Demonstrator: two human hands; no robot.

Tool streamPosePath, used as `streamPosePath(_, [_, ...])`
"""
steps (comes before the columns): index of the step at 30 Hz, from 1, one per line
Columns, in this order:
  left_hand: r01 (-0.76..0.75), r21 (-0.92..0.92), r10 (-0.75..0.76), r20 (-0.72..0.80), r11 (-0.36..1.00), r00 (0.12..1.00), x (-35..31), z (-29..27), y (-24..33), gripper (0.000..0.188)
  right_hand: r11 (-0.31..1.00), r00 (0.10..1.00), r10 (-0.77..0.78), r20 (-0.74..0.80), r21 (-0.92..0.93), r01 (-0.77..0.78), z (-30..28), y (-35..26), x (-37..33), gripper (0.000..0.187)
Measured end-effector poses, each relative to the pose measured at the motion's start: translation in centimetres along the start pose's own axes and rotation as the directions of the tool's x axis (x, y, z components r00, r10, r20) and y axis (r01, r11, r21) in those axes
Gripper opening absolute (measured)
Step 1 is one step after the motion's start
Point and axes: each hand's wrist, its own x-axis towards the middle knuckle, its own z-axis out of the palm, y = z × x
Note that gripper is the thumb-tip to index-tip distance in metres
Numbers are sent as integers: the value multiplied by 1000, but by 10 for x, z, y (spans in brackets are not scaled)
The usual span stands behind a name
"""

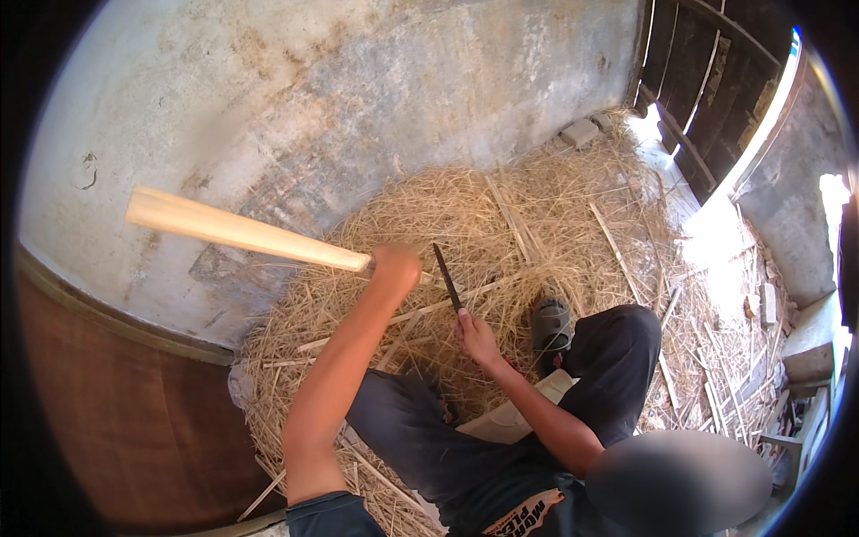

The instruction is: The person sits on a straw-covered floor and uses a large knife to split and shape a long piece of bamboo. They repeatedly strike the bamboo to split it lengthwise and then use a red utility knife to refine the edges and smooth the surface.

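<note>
Rm bkgd: plaster wall, pale w/ brown & grey stains, runs across the top; reddish-brown panel low on the L side; dark plank door top R, light coming thru the gaps. Floor is covered in a thick layer of straw-like litter, w/ thin pale slats strewn thru it, e.g. a long slat R of centre. A greyish block sits at the foot of the wall nr the door; a smaller block is far R, in bright light.

Person is seated low, dark trousers, knees apart, one dark shoe on the litter. Pale board lies btwn the legs, partly hidden by the R forearm.

L hand: raised out front, fingers closed round the near end of a long pale piece, wood by the look of it. Piece sticks out to the L, tilted up a bit, far end in front of the wall; its outer part looks wider.

R hand: lower, nearer the body, fingers wrapped round the lower end of a narrow dark tool, blade-like; exact kind can't tell. Tool points up & slightly L, tip apart from the L hand.
</note>
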Motion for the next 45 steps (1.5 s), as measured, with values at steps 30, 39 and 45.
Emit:
streamPosePath(30, [2, 257, 43, -170, 966, 984, 11, 46, -10, 7, 981, 985, 148, 91, -143, -134, 1, -43, 24, 54])
streamPosePath(39, [-15, 290, 80, -217, 957, 973, -2, 47, -1, 9, 907, 890, -366, -273, -318, 276, 14, -36, 15, 53])
streamPosePath(45, [-54, 303, 125, -221, 951, 967, -7, 61, -4, 12, 910, 982, -188, -26, -382, 164, 15, -10, 25, 51])
